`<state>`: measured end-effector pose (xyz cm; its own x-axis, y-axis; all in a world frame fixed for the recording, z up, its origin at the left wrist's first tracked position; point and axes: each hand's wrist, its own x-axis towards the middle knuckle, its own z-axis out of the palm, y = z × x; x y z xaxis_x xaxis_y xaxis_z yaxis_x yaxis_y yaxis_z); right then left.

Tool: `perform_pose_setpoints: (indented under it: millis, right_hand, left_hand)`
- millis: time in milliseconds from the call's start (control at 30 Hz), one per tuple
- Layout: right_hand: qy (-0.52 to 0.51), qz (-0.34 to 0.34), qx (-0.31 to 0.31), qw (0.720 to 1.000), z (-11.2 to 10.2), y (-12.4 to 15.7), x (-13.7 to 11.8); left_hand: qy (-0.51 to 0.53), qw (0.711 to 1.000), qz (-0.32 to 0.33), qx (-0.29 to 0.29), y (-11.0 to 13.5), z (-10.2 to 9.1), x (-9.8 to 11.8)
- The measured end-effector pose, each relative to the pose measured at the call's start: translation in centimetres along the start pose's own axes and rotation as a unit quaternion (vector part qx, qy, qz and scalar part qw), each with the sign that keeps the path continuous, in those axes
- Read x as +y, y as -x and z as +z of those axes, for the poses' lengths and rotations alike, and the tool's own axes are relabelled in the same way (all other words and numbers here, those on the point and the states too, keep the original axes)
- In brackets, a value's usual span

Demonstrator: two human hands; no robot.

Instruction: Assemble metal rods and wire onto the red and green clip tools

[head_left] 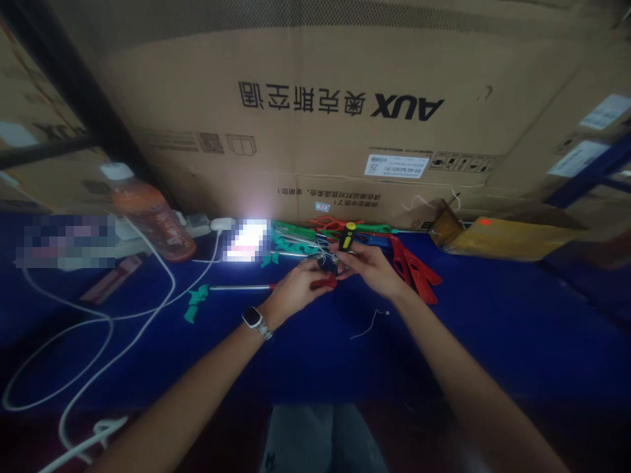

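Observation:
My left hand (pixel 296 289), a watch on its wrist, is closed around a long tool with a red handle (pixel 323 284), a thin metal shaft (pixel 241 287) and a green claw end (pixel 196 303) pointing left. My right hand (pixel 369 266) pinches a small yellow and black tool (pixel 348 235) upright, fingers closed on it. Both hands meet over a small dark part with wires (pixel 328 261) on the blue table (pixel 493 328). Behind them lies a pile of green and red grabber tools (pixel 300 236).
An orange drink bottle (pixel 150 213) lies at left near a power strip (pixel 197 225) and looping white cables (pixel 98 335). Red handles (pixel 419 272) sit right of my hands, a yellow packet (pixel 493 238) further right. A big cardboard box (pixel 315 118) walls the back.

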<state>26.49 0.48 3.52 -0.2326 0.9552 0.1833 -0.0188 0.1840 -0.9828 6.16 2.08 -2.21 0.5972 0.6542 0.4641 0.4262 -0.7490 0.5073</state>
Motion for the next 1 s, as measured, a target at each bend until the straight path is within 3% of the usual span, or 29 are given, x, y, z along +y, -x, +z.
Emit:
perform_pose_setpoints:
  millis: [100,267,400,600,867,1000]
  right_hand:
    - [0.039,-0.014,0.048,0.998,0.5,-0.7,0.1]
    - [0.014,0.009,0.120,0.993,2.4,-1.7,0.9]
    - [-0.008,0.003,0.083,0.996,2.5,-0.9,0.8]
    - [-0.051,0.011,-0.009,0.999,0.5,0.2,0.1]
    - [-0.034,0.003,0.130,0.991,3.0,-1.3,1.4]
    - [-0.040,-0.014,0.100,0.994,2.6,-0.7,1.1]
  left_hand:
    - [-0.003,1.000,0.005,0.001,0.0,0.1,-0.2]
    - [-0.002,1.000,0.011,0.004,0.0,0.3,-0.4]
    - [0.005,1.000,0.013,0.010,0.0,0.3,-0.3]
    - [0.007,1.000,0.007,-0.002,-0.1,-0.1,0.0]
    - [-0.005,1.000,0.010,0.007,0.0,0.2,-0.4]
    - [-0.003,1.000,0.011,0.001,0.0,0.2,-0.3]
